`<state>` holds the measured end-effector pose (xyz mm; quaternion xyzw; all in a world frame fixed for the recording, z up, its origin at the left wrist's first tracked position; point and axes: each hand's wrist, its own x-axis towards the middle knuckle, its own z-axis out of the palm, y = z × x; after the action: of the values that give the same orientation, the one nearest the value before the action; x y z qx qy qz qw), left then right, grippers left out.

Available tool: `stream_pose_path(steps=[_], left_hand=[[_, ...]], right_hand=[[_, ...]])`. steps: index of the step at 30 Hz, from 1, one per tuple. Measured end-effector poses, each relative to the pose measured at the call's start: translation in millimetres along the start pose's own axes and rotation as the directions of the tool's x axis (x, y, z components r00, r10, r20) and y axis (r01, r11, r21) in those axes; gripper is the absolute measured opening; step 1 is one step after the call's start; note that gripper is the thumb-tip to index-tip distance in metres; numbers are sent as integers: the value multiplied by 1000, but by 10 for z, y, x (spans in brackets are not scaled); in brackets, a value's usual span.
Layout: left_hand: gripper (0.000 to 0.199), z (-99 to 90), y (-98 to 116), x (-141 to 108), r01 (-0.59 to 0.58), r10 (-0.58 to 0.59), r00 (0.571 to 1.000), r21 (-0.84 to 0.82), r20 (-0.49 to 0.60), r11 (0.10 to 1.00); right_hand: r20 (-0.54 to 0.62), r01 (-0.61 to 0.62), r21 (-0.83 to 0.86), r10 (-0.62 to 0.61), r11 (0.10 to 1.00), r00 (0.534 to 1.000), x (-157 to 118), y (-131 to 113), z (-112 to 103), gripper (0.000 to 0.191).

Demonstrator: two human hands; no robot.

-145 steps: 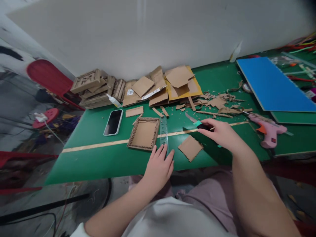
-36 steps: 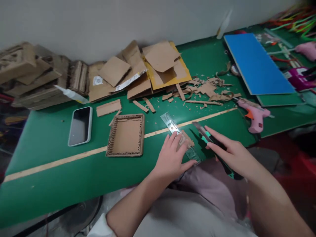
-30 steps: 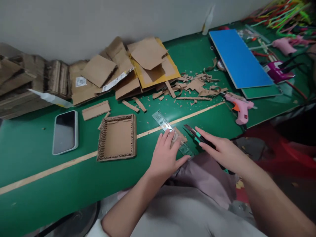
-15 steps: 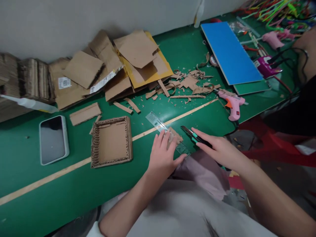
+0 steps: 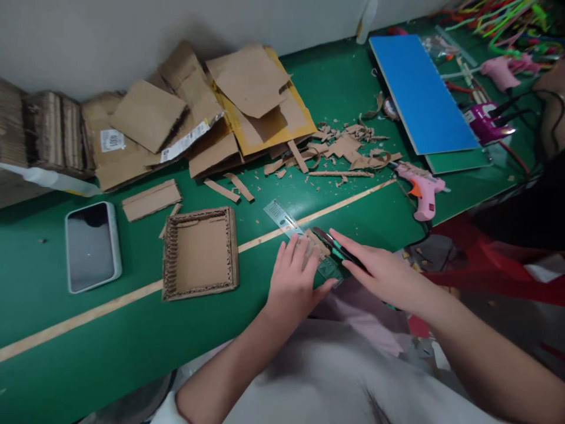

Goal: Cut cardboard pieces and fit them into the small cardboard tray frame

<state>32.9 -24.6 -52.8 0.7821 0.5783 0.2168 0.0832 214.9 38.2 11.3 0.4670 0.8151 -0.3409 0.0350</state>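
My left hand (image 5: 295, 274) lies with its fingers spread on a clear ruler (image 5: 281, 217), pressing it over a small cardboard piece (image 5: 318, 242) near the table's front edge. My right hand (image 5: 375, 265) is closed around a black and green utility knife (image 5: 342, 247). The knife's blade tip is at the right edge of the small piece; whether it touches is hard to tell. To the left sits a shallow square cardboard tray (image 5: 203, 253) with corrugated walls.
On the green table (image 5: 110, 353) are a phone (image 5: 92, 247), cardboard sheets (image 5: 150, 115), scraps (image 5: 346, 147), a pink glue gun (image 5: 424, 188) and a blue board (image 5: 424, 94). Part of another person's arm (image 5: 551, 97) shows at the far right.
My right hand has moved left with the knife, bringing the blade to the small cardboard piece. My left hand stays on the ruler. The view has shifted slightly.
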Motion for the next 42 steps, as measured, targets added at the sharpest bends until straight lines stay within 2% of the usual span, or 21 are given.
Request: stream_pose_path(steps=[8,15,21,30,42], left_hand=[[68,14,8,-9,24,-24,1000,11,-9,1000],[70,9,15,-2,35,-35,999,1,8,999],[70,6,15,5,39,-39,999,-11,11,999],[71,3,25,-11,22,-21,1000,-6,22,1000],[72,-5,16,13,11,-9,998,-24,57,1000]], right_hand=[[37,-8,-148,14,989,999,84,-103,30,53],[31,25,-249,-18,968,999,70,-111,22,55],[98,28,-320,4,947,995,85,-132,-53,55],[136,56,-401,-1,914,991,123,-165,-72,59],[112,76,-482,-25,873,993,67,-174,-46,60]])
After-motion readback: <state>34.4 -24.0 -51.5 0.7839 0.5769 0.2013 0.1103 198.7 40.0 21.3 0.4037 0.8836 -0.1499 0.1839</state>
